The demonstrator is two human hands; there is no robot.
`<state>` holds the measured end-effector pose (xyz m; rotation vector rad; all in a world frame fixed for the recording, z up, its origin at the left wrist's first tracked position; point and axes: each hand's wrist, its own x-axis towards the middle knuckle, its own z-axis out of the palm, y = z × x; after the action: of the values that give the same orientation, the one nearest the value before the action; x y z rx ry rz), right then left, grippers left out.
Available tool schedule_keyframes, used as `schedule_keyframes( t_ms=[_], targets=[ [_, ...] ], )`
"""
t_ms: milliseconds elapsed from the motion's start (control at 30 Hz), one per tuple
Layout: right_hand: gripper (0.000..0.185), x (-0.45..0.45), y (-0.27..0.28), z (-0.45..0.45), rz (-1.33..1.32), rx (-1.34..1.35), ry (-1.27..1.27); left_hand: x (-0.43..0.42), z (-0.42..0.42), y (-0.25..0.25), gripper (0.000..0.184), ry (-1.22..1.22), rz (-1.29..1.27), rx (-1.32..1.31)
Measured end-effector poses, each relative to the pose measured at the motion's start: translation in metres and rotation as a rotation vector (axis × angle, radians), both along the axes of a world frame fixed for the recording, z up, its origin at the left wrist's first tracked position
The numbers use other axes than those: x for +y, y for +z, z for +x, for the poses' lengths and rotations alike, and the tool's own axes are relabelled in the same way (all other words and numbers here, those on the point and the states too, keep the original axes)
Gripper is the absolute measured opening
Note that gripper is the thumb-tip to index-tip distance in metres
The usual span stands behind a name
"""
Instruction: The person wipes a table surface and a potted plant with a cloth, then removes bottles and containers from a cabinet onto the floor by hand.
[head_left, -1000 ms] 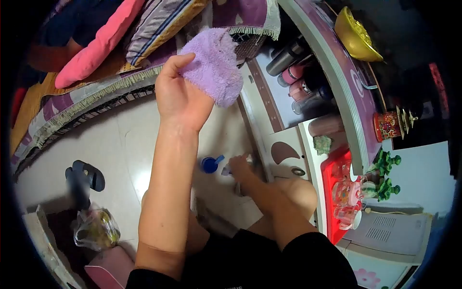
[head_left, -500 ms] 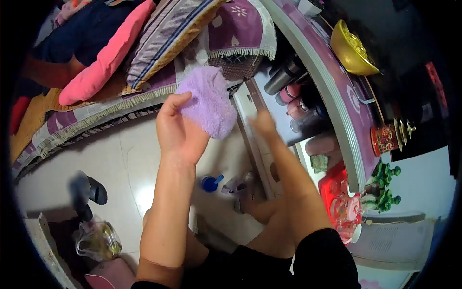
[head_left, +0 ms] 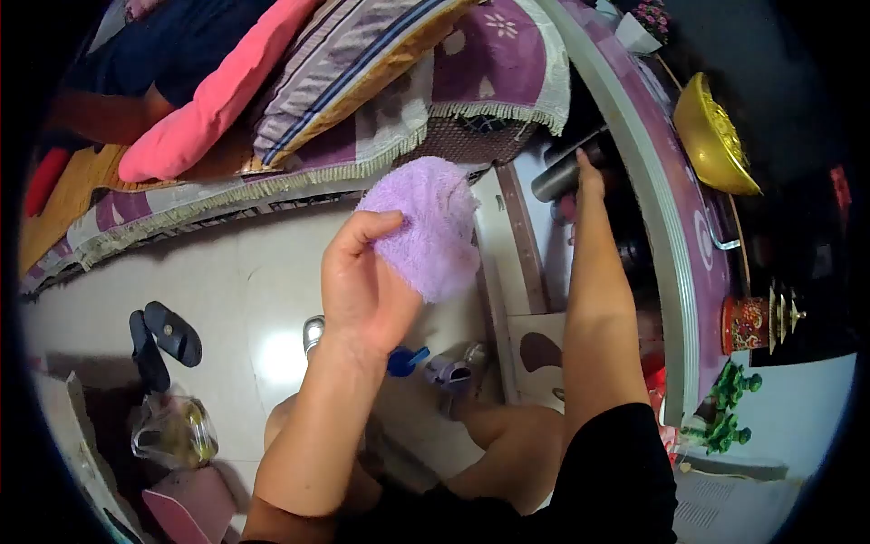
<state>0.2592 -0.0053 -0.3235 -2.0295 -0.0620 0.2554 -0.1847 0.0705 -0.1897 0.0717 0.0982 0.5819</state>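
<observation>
A lilac terry cloth [head_left: 426, 227] is draped over the fingers of my left hand [head_left: 367, 281], with the thumb pressing on it from the front. My right hand [head_left: 591, 181] reaches into the open shelf under the cabinet top. There it wraps a dark metallic thermos flask [head_left: 551, 184] that lies tilted; part of the fingers is hidden behind the flask. A pink cup [head_left: 565, 210] shows just below the flask, mostly covered by my forearm.
The cabinet top [head_left: 675, 227] carries a gold ingot-shaped bowl [head_left: 711, 136], a red ornate jar [head_left: 748, 326] and a potted plant [head_left: 639, 34]. A fringed couch cover [head_left: 507, 54] runs along the far side. Black slippers [head_left: 172, 334] and a plastic bag [head_left: 177, 433] lie on the floor.
My right hand has moved farther into the shelf, onto the thermos flask. My left hand still holds the cloth, and the whole view has shifted slightly.
</observation>
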Motion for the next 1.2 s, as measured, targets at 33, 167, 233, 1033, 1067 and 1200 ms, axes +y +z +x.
schedule_keyframes(
  t_ms=[33, 167, 233, 1033, 1067, 1200],
  targets=[
    [0.082, 0.005, 0.031, -0.034, -0.008, 0.058, 0.027, 0.002, 0.0, 0.0, 0.044, 0.006, 0.005, 0.013],
    [0.076, 0.013, -0.006, 0.022, -0.417, -0.165, -0.04, 0.005, 0.0, -0.003, 0.046, 0.042, -0.013, 0.035],
    [0.077, 0.015, -0.014, 0.029, -0.402, -0.196, -0.063, 0.006, 0.002, 0.0, 0.046, 0.059, -0.011, 0.04],
    [0.066, 0.006, -0.149, -0.36, 0.232, -0.06, 0.738, 0.019, -0.015, 0.005, 0.04, 0.059, -0.09, -0.052],
    [0.066, 0.004, -0.159, -0.369, 0.199, -0.056, 0.758, 0.02, -0.017, 0.006, 0.04, 0.074, -0.085, -0.032],
    [0.067, -0.004, -0.182, -0.388, 0.116, -0.068, 0.81, 0.021, -0.025, 0.013, 0.038, 0.1, -0.114, 0.011]
  ],
)
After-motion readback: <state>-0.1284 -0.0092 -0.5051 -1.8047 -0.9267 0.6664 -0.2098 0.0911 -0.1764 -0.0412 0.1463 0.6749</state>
